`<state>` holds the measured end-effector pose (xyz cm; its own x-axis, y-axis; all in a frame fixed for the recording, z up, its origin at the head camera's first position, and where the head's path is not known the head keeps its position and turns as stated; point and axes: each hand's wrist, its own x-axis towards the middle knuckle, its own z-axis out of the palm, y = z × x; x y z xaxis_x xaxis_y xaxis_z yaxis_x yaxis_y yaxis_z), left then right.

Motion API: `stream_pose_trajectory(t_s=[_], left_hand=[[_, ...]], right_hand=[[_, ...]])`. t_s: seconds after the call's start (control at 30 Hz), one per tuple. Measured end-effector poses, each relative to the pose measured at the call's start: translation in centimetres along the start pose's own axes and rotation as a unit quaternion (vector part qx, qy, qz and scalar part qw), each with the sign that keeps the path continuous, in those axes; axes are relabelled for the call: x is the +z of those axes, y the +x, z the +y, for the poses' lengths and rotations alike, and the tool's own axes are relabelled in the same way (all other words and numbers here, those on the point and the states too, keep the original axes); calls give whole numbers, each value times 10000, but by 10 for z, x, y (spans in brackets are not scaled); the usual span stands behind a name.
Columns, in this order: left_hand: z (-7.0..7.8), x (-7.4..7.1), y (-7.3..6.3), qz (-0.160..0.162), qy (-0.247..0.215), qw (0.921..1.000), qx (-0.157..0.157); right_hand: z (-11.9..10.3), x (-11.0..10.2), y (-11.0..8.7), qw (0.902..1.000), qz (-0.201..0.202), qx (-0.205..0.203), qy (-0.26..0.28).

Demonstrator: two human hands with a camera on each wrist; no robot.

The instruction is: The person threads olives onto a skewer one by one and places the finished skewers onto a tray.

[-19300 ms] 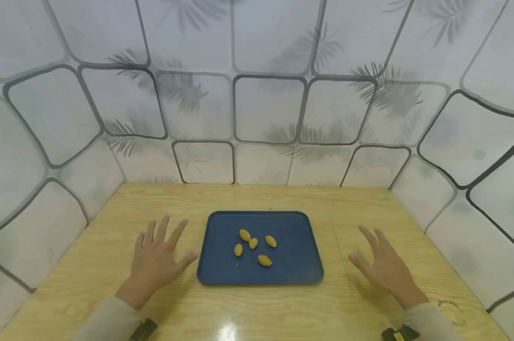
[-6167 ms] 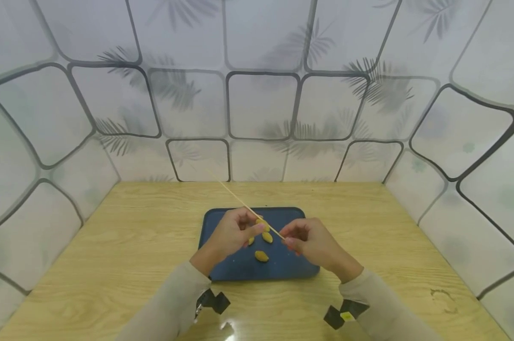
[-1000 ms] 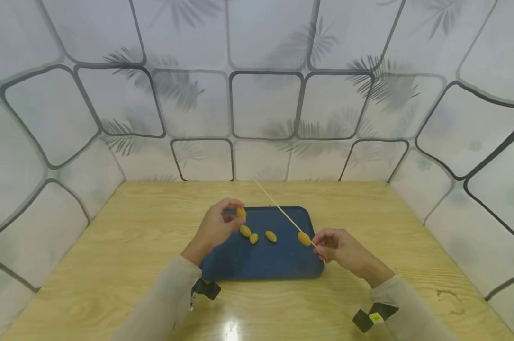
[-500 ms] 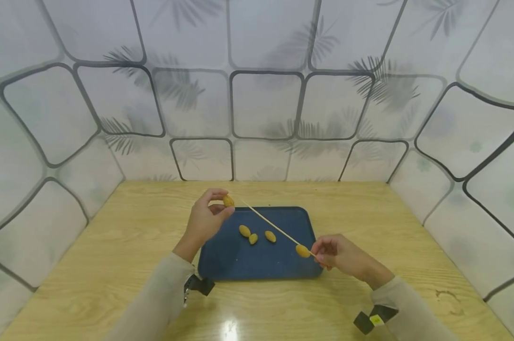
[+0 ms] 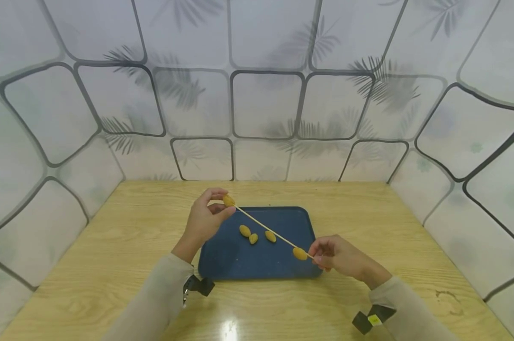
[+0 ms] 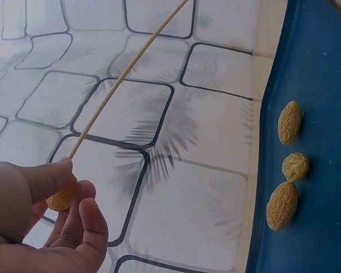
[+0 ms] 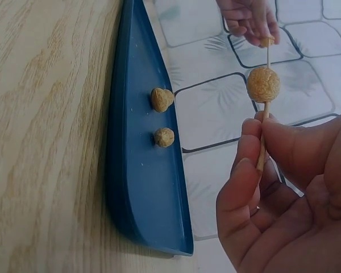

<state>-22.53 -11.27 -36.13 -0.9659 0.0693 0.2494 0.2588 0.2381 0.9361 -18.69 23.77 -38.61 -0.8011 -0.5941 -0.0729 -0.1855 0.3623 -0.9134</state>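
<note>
Head view: the left hand (image 5: 203,215) pinches a piece (image 5: 229,201) at one tip of the stick (image 5: 261,223); the right hand (image 5: 335,256) pinches its other end, a threaded piece (image 5: 300,254) just ahead. A crooked push might snap it.

From the head I look forward and down at the tabletop (image 5: 133,227); both wrist views, closer in, share the skewer (image 6: 127,74).

I count five wrinkled yellow-brown pieces (image 5: 270,236), one thin stick (image 6: 123,78), one blue tray (image 5: 248,265), one table (image 5: 107,246), two sleeves (image 5: 163,293), one left hand (image 5: 202,221), one right hand (image 5: 344,256)
</note>
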Motion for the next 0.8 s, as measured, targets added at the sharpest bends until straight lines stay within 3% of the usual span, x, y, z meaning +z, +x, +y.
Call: stream_pose_trajectory(t_s=[0.5, 0.7, 0.8], left_hand=[[1, 7, 0, 94, -261, 9995, -181], [4, 4, -3, 29, -774, 9970, -57], [5, 3, -4, 199, -1066, 9941, -76]], right_hand=[[2, 4, 3, 9997, 247, -80, -26], [2, 8, 5, 9993, 373, -60, 0], [-1, 12, 7, 9993, 383, -38, 28]])
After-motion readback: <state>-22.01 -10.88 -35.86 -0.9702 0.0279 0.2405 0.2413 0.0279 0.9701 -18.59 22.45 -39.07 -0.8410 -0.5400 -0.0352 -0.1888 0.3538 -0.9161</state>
